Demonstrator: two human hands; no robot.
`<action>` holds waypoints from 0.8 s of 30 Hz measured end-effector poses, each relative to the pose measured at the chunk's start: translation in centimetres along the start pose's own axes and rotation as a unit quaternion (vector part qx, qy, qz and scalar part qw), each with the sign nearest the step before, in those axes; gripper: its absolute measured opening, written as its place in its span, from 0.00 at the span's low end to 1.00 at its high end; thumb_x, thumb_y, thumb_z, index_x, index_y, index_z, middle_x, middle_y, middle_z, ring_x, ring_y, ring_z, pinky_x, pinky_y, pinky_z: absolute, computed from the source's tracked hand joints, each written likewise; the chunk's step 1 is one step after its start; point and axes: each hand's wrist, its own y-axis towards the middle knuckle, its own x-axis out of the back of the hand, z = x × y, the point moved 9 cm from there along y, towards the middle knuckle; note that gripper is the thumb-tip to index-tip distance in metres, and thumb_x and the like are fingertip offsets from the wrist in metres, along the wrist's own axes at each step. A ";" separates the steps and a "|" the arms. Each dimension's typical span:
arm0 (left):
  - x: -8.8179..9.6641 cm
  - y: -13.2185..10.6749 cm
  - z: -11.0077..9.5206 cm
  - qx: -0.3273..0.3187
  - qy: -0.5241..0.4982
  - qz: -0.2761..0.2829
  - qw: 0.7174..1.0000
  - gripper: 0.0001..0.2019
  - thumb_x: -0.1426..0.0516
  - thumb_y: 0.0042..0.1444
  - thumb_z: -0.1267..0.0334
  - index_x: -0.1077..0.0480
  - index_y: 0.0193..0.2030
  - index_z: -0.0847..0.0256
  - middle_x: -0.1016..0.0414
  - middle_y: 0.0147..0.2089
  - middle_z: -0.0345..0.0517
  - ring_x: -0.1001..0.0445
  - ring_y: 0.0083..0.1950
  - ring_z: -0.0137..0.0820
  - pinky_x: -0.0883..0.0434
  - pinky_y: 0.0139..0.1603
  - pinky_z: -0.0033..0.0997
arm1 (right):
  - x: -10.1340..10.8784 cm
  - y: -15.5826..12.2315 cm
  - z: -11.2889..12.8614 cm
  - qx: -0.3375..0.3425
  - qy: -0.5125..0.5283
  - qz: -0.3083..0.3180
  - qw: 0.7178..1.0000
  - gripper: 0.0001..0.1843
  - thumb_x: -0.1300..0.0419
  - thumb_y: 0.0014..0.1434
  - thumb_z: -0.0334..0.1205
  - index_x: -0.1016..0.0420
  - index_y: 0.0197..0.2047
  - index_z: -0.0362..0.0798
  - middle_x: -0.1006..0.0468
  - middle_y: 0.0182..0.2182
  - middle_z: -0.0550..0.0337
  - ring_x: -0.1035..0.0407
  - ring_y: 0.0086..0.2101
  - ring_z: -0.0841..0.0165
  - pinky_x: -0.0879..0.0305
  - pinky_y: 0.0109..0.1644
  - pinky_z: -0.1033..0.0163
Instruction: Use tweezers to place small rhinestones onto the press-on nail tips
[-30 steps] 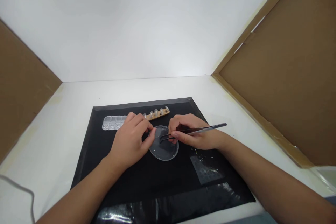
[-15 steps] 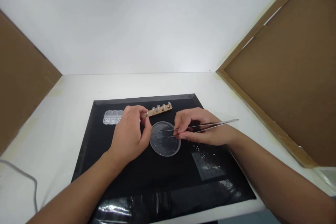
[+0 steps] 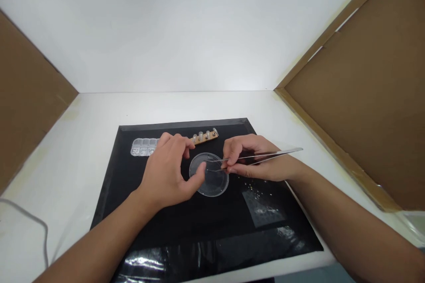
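My right hand [image 3: 249, 157] is closed around metal tweezers [image 3: 265, 157], whose two tips stand apart over a clear round dish [image 3: 212, 185]. On the dish's left side is my left hand [image 3: 172, 168], thumb and fingers spread apart with nothing visible between them. Its thumb reaches over the dish's rim, close to the tweezer tips. Just beyond my left fingers lies a tan strip [image 3: 206, 137] carrying several clear, rounded nail-tip-like pieces; its left end is hidden behind that hand. A clear compartment box [image 3: 142, 147] sits left of my left hand, partly covered by it.
Tiny shiny bits [image 3: 255, 190] lie scattered on the black mat [image 3: 186, 230], near a clear flat sheet [image 3: 264, 210]. A grey cable [image 3: 36, 219] runs over the white table at left. Cardboard panels [image 3: 372, 97] stand on both sides.
My left hand has opened, its thumb swinging right over the dish and its fingers spreading from near the strip's left end. The tweezers have shifted slightly, their tips still apart.
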 end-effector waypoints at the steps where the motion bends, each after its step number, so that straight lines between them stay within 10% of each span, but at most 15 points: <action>1: -0.1 0.0 -0.1 0.000 -0.001 0.007 1.000 0.16 0.35 0.59 0.57 0.35 0.49 0.56 0.29 0.39 0.43 0.33 0.43 0.39 0.30 0.41 0.42 | 0.1 0.0 0.0 0.000 -0.001 -0.002 1.000 0.05 0.29 0.66 0.35 0.21 0.40 0.45 0.19 0.36 0.56 0.23 0.35 0.71 0.25 0.37 0.66; 24: -1.0 0.0 0.9 0.041 -0.005 0.039 0.998 0.16 0.34 0.61 0.53 0.33 0.49 0.56 0.28 0.44 0.46 0.32 0.46 0.41 0.30 0.45 0.44 | -0.1 0.2 1.3 0.017 -0.014 0.002 1.000 0.05 0.28 0.64 0.33 0.19 0.38 0.45 0.19 0.35 0.56 0.23 0.35 0.71 0.25 0.37 0.67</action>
